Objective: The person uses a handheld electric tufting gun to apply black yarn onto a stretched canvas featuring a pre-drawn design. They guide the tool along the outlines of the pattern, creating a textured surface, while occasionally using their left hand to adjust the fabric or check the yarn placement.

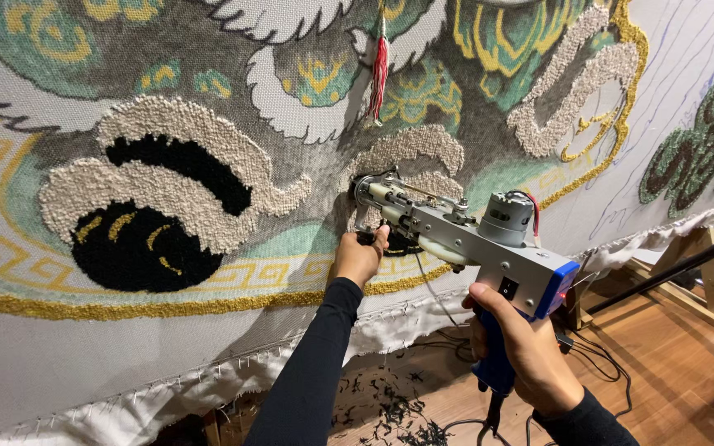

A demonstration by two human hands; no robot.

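Tufting is under way: the right hand (530, 351) is wrapped tight on the blue grip of the tufting gun (464, 235), its needle end pressed to the cloth (59, 363) at a cream pile patch. The left hand (359, 258) is closed on the front handle, steadying. Next, I'd judge, firm even pressure while guiding along the outline. Yarn scraps (390, 413) litter the floor (663, 372).

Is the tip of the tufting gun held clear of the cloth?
No, the tufting gun has its tip pressed against the stretched cloth, both hands gripping it.
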